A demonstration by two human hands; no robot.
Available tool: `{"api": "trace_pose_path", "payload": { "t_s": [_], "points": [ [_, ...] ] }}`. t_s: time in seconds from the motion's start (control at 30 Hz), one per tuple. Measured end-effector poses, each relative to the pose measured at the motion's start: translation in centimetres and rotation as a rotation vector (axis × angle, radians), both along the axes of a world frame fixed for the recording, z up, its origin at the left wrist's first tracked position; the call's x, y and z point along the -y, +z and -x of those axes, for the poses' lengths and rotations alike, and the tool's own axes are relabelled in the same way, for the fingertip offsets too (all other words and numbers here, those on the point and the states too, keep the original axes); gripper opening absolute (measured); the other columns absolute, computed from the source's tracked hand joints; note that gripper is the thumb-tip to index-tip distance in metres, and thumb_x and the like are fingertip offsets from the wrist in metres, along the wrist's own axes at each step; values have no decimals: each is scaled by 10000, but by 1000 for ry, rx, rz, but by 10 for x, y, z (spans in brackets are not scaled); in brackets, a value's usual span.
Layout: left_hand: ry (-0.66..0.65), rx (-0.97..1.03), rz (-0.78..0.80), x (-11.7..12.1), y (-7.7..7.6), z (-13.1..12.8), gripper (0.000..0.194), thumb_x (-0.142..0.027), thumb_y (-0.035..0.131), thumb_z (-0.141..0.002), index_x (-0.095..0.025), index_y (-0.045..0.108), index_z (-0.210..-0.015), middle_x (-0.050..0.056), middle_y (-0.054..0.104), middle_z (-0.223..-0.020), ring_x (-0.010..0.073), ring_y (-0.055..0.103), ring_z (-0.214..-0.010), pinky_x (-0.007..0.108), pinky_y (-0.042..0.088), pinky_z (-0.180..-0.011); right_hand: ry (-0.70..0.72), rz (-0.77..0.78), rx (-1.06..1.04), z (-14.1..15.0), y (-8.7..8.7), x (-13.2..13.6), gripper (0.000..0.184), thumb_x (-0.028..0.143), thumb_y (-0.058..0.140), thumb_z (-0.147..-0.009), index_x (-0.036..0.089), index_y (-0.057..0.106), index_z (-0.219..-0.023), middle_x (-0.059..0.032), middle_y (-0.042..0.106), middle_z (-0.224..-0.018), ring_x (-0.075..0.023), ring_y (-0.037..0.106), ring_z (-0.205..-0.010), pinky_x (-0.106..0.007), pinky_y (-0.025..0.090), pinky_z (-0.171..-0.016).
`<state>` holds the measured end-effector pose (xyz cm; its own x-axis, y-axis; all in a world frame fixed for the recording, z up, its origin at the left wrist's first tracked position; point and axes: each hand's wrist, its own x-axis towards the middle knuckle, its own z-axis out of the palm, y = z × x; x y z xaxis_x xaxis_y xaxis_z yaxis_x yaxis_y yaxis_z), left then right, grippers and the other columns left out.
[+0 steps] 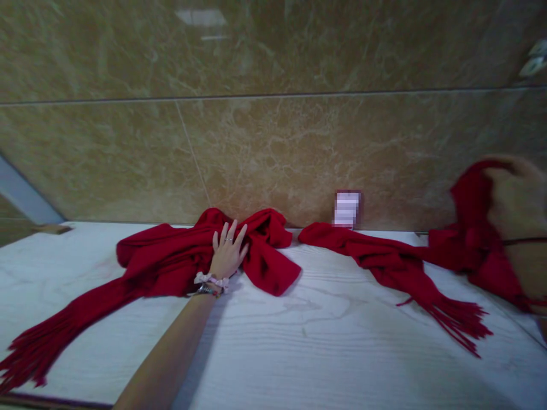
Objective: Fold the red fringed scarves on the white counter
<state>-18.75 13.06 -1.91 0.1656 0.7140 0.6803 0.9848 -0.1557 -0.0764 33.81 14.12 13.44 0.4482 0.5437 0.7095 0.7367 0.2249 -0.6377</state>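
Note:
A bunched red scarf (162,259) lies on the white wood-grain tabletop, its fringe trailing to the lower left. My left hand (228,250) rests flat on top of it with fingers spread, wearing a ring and bracelets at the wrist. At the far right, my right hand (515,196) is blurred and partly cut off by the frame's edge. Its fingers close round raised red scarf fabric (470,199). From there the red cloth (380,253) runs left along the table, with a fringed end hanging toward me. Whether both red parts belong to one scarf, I cannot tell.
Brown marbled tile (273,148) rises behind the table (325,341). A small blurred-out card (347,208) stands against it at the table's back edge. A pale post (29,191) is at the left, and a metal fitting (534,60) at the upper right.

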Motion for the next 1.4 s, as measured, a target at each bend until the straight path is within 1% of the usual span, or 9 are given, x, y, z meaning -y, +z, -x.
{"api": "trace_pose_path", "payload": {
  "t_s": [0.13,0.2,0.3,0.47,0.6,0.67,0.83,0.97,1.4],
  "points": [
    [-82,-101,79,6,3,-8,541,-387,416,-836,-224,340,-1346,114,237,-1437,304,146,-1325,566,97,-1021,547,502,522,78,-66,-16,433,332,463,-778,220,550,-1187,-122,568,-1189,-259,515,-1093,-372,385,-942],
    [-111,-143,123,8,4,-14,605,-432,481,-797,-243,327,-1351,113,208,-1446,328,109,-1328,594,88,-1008,589,629,773,111,-99,-20,522,358,541,-745,186,501,-1236,-151,496,-1264,-299,418,-1182,-438,327,-989],
    [-53,-162,159,9,10,-21,664,-462,521,-772,-240,308,-1360,124,172,-1455,354,75,-1327,617,85,-994,559,617,968,157,-128,-21,502,380,499,-792,225,451,-1267,-142,394,-1349,-342,283,-1258,-613,276,-935],
    [240,-110,275,24,40,11,773,-553,495,-753,-256,188,-1396,102,87,-1472,374,17,-1325,653,34,-977,806,521,876,246,-125,-25,708,523,475,-787,280,198,-1391,-109,215,-1447,-353,142,-1309,-609,227,-960],
    [611,116,661,46,54,79,1164,-626,682,-457,-258,117,-1405,153,55,-1468,506,41,-1263,694,176,-902,921,497,699,325,-128,-28,965,628,535,-687,231,44,-1417,-174,88,-1463,-403,56,-1308,-579,220,-972],
    [676,199,779,52,53,109,1239,-592,721,-391,-245,105,-1408,180,43,-1462,523,82,-1246,653,232,-910,912,458,664,361,-139,-29,963,617,535,-695,180,71,-1417,-219,128,-1442,-418,58,-1301,-567,198,-984],
    [640,298,702,44,32,150,1196,-539,726,-452,-217,89,-1412,201,8,-1458,463,56,-1278,567,225,-980,883,359,662,427,-164,-30,867,580,517,-731,185,148,-1408,-215,118,-1446,-413,78,-1301,-556,173,-993],
    [569,397,541,36,14,166,1055,-554,672,-559,-290,98,-1403,117,-29,-1477,445,10,-1296,652,242,-922,860,365,648,459,-167,-37,851,573,500,-744,176,146,-1408,-221,121,-1442,-416,85,-1298,-558,164,-992],
    [588,442,352,14,-1,153,794,-532,520,-745,-273,151,-1399,90,-5,-1480,407,-13,-1313,702,161,-913,818,382,628,502,-169,-46,792,556,423,-798,128,151,-1405,-244,147,-1428,-410,98,-1298,-565,157,-991]
  ]
}}
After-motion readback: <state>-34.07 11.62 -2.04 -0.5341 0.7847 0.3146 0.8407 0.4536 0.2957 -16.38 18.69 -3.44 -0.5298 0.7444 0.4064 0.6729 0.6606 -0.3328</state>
